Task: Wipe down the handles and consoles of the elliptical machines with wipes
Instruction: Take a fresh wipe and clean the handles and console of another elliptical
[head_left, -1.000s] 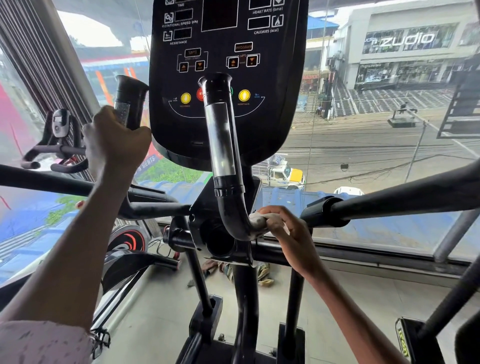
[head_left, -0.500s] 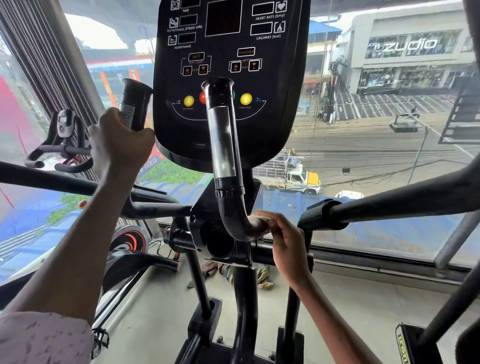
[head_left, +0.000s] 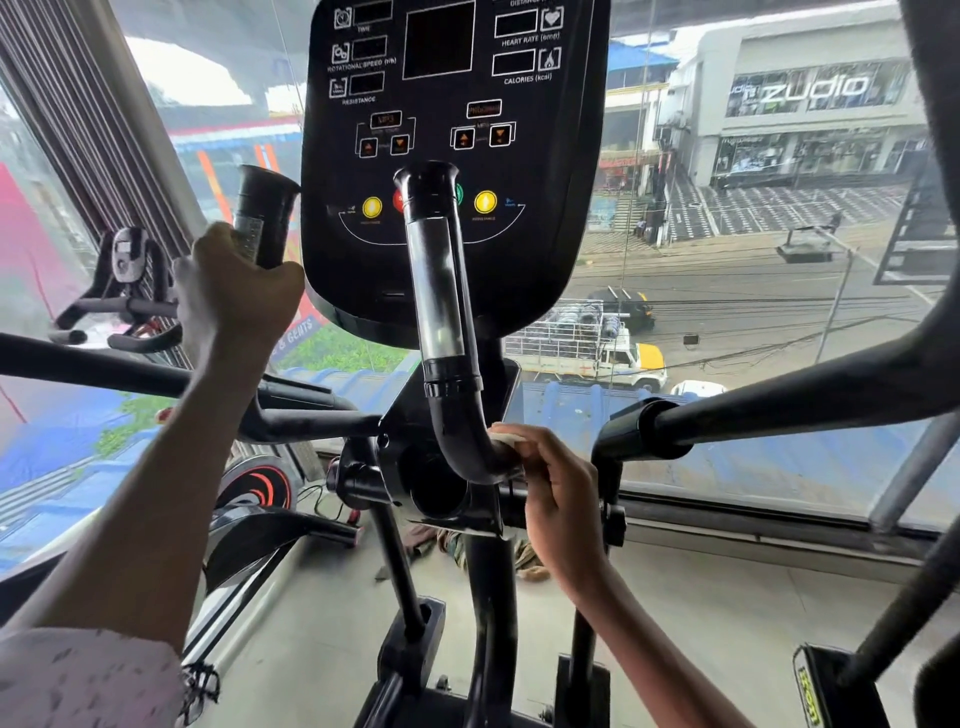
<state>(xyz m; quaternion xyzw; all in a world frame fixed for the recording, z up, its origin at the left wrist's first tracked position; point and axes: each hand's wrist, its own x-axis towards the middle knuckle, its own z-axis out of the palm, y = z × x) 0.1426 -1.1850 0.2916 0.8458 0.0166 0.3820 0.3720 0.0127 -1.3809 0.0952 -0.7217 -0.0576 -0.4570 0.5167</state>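
L hand (head_left: 236, 291) gripping left handle (head_left: 265, 218), R hand (head_left: 558, 488) pinching wipe (head_left: 506, 441) vs right handle (head_left: 441, 332) bend

Left hand (head_left: 236, 283) raised, arm stretched up and forward from a speckled white sleeve (head_left: 88, 675), fingers curled round an upright black handle grip (head_left: 265, 218). Right hand (head_left: 558, 493) lower, forearm angled up from bottom right, fingers pinching a white wipe (head_left: 506, 439) on a curved black handlebar bend (head_left: 467, 447).
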